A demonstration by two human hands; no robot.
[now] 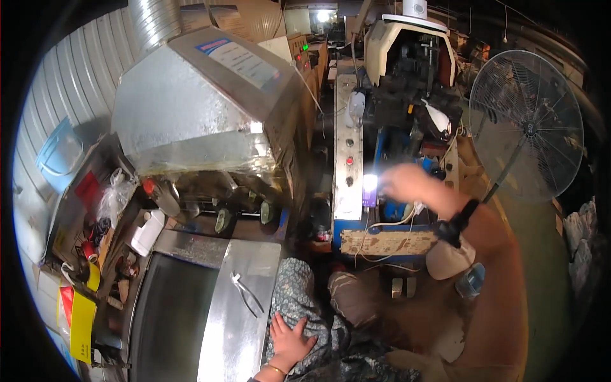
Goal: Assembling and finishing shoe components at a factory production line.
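My left hand (291, 345) lies flat on my patterned dark clothing over the thigh, fingers spread, holding nothing. Beside it, on a shiny metal ledge (219, 337), is a pair of pliers (245, 294) with its handles apart. My right hand (407, 183) reaches to the machine in front of me, with a black band (457, 223) farther down that arm. Its fingers are smeared by motion and end close to a small glowing lamp (371, 182) above a purple panel (369, 198). Whether they touch or grip anything there cannot be made out.
A dark conveyor belt (168, 312) runs along the left beneath a metal hood (191, 102). The machine's white control strip (348, 146) carries several buttons. A large fan (527, 127) stands at right. Loose cables (388, 224) hang before the machine; two pedals (403, 288) sit below.
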